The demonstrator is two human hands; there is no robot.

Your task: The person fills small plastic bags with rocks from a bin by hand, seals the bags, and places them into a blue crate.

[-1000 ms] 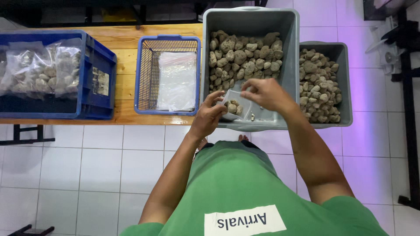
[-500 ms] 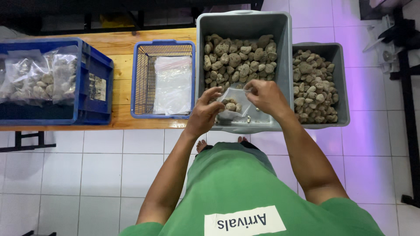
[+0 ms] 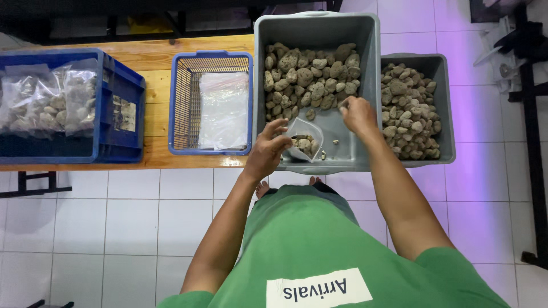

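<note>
My left hand (image 3: pixel 269 149) holds a small clear plastic bag (image 3: pixel 304 140) open over the near end of a large grey bin (image 3: pixel 317 25). A few grey-brown stones lie inside the bag. My right hand (image 3: pixel 358 113) is over the same bin, at the edge of its pile of stones (image 3: pixel 311 74). Its fingers are curled down among the stones; whether it grips one is hidden. A second, smaller grey bin (image 3: pixel 442 108), also full of stones, stands to the right.
A blue mesh basket (image 3: pixel 181 97) with flat clear bags stands on the wooden bench (image 3: pixel 154 57). At the left, a blue crate (image 3: pixel 123 114) holds filled bags of stones. White tiled floor lies below. A dark metal frame (image 3: pixel 528 114) stands at the right.
My right hand has let go of the bag and moved right and away to the stone pile. My left hand alone holds the bag, now lower and open.
</note>
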